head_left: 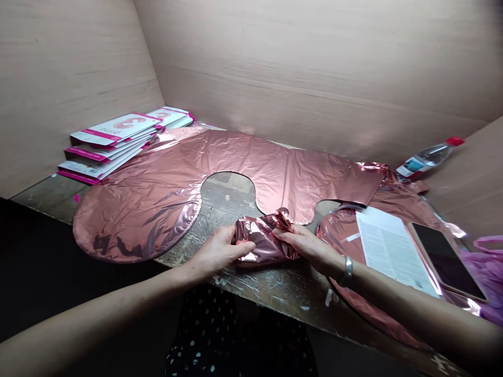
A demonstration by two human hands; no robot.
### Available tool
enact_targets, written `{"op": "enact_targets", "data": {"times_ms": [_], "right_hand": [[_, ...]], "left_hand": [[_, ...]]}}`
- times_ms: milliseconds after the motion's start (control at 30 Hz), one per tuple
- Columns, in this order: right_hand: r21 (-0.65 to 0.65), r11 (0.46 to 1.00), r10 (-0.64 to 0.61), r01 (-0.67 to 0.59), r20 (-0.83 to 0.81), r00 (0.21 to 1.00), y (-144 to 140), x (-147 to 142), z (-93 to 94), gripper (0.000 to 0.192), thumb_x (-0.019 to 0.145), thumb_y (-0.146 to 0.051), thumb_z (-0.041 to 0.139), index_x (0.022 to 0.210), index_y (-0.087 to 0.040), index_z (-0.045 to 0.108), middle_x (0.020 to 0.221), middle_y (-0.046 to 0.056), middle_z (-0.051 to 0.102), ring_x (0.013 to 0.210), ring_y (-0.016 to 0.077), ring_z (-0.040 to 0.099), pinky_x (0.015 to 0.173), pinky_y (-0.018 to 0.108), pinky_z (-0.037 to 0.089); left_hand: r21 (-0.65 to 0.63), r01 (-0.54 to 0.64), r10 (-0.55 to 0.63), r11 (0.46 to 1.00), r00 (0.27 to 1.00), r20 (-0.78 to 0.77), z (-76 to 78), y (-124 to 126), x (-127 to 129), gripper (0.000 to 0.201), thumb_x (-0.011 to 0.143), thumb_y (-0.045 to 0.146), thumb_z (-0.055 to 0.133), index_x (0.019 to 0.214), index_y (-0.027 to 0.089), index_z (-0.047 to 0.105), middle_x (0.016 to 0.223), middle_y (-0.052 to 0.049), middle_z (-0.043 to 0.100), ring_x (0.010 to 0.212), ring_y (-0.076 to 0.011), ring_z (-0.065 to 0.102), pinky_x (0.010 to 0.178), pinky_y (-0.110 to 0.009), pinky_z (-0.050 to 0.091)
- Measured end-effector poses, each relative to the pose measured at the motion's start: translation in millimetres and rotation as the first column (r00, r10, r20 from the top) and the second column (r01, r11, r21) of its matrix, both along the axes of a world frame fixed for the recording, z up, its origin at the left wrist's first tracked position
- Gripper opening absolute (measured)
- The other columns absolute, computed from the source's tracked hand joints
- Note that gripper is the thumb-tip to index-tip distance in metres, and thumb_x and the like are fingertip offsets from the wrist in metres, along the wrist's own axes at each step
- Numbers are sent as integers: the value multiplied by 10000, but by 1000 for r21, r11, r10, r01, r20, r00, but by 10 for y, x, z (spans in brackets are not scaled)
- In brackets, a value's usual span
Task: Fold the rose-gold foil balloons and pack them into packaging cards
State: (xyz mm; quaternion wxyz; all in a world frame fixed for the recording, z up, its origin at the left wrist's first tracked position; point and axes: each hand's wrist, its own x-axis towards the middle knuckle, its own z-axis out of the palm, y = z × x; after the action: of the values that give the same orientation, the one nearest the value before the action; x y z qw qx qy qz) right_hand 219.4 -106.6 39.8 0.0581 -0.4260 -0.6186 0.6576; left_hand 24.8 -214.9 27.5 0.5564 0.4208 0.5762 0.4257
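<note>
Near the bottom centre of the frame, left hand (218, 253) and right hand (305, 246) both pinch a crumpled end of the pink foil balloon (264, 242), fingers closed on it from either side. Its flat body spreads across the worn table (275, 290) toward upper left. Stack of pink-and-white packets (113, 144) sits upper left. At right: printed leaflet (389, 246), dark phone (446, 259), plastic bottle (428, 157) lying on its side, contents not discernible.

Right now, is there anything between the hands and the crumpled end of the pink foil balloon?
Nothing visible. The left hand and the right hand both grip the crumpled foil end directly, on either side.
</note>
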Motion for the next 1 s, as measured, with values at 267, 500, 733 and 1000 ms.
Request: {"op": "enact_targets", "data": {"times_ms": [267,500,733,1000], "right_hand": [[21,1000,-22,21,36,999,73,-36,-122,353,775,-504,651,830,-156,657,767,42,697,624,163,585,569,262,448],[53,998,-46,43,55,997,88,-18,-162,349,769,-496,669,800,-150,642,713,29,658,586,137,542,507,230,391],[244,968,35,-54,80,996,137,-19,-225,309,799,-422,636,904,-131,654,744,23,641,649,145,559,572,233,407],[328,942,28,-75,146,989,168,-49,-269,276,795,-414,620,797,-138,638,626,-14,554,558,111,465,511,217,324]], "left_hand": [[18,-61,60,998,997,41,-71,26,-37,254,690,269,716,902,130,733,776,-44,700,668,-181,616,590,-231,456],[119,-42,92,992,885,-456,44,-13,-25,123,776,295,636,778,174,659,691,-12,636,654,-187,575,593,-247,392],[276,-1,177,961,771,-612,-60,-143,48,415,795,207,646,1167,165,468,812,-18,605,679,-185,588,666,-289,449],[488,677,251,551,424,-870,-17,-203,43,356,954,89,423,1273,213,519,1382,-113,537,1325,-229,468,1119,-452,383]]}}
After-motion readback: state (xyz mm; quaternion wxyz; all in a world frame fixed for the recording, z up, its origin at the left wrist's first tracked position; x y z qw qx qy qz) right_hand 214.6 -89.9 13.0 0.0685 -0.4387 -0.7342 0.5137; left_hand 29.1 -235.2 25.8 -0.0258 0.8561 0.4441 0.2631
